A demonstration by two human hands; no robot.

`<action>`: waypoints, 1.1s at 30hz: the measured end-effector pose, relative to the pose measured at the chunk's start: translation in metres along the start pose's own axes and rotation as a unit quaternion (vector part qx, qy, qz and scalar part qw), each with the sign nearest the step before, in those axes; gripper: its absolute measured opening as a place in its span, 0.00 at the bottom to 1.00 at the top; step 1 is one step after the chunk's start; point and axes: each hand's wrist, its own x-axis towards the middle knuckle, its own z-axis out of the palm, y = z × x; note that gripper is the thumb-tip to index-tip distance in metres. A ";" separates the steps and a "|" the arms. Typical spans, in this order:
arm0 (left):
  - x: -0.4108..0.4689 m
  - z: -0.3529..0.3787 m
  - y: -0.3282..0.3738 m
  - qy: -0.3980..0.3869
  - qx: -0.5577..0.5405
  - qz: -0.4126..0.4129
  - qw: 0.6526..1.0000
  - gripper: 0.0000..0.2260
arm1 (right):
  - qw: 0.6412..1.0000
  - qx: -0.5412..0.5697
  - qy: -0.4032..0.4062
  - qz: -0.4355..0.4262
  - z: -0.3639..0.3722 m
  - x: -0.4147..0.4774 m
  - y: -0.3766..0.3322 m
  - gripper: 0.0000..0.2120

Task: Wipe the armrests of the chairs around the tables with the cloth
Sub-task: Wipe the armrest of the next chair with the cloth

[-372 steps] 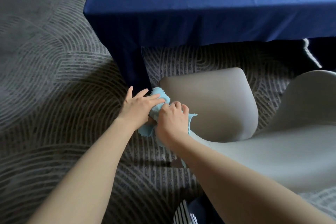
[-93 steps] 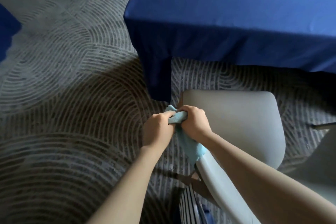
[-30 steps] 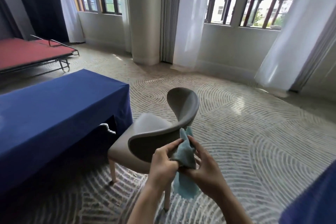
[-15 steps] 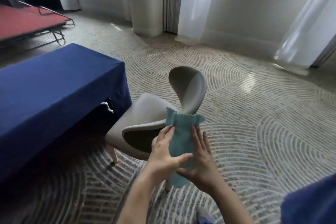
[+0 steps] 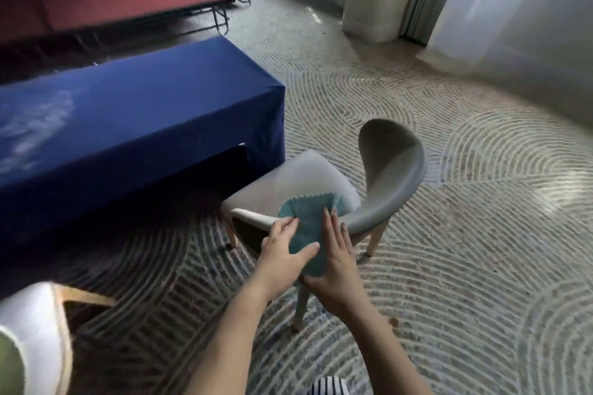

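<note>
Now in hand: the person is flattening the teal cloth (image 5: pixel 305 218) between both palms on the near side of the grey chair (image 5: pixel 394 176), which I judge to be readying a fresh face for wiping.
Left hand (image 5: pixel 282 253): it is lying flat on top of the cloth, fingers straight and thumb stretching across it, curling round nothing.
Right hand (image 5: pixel 337 263): it is backing the cloth from beneath, fingers straight and open, so the cloth is being pressed rather than gripped.
Cloth's place: it is overlapping the chair's near armrest (image 5: pixel 253 218) in view; whether it is touching cannot be told.
Doing it well: the cloth should probably be wrapping over the armrest's top and outer face, one hand steadying the chair while the other is sliding from the rounded tip toward the back.
Edges: the armrest is curving without a break into the backrest and round to the far armrest (image 5: pixel 382 135), so one running stroke looks possible.
Tight side: the blue-draped table (image 5: pixel 144 112) is standing just beyond the chair's seat front, crowding the armrest tips.
Open side: patterned carpet (image 5: pixel 481 234) is lying bare behind the chair's back, giving room to walk round.
Far: a red folding bed (image 5: pixel 112 0) is standing well beyond the chair, past the table.
</note>
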 end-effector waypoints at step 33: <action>0.149 -0.093 -0.045 -0.187 -0.080 -0.005 0.979 0.22 | 0.967 0.210 0.034 0.140 0.080 0.114 -0.042 0.42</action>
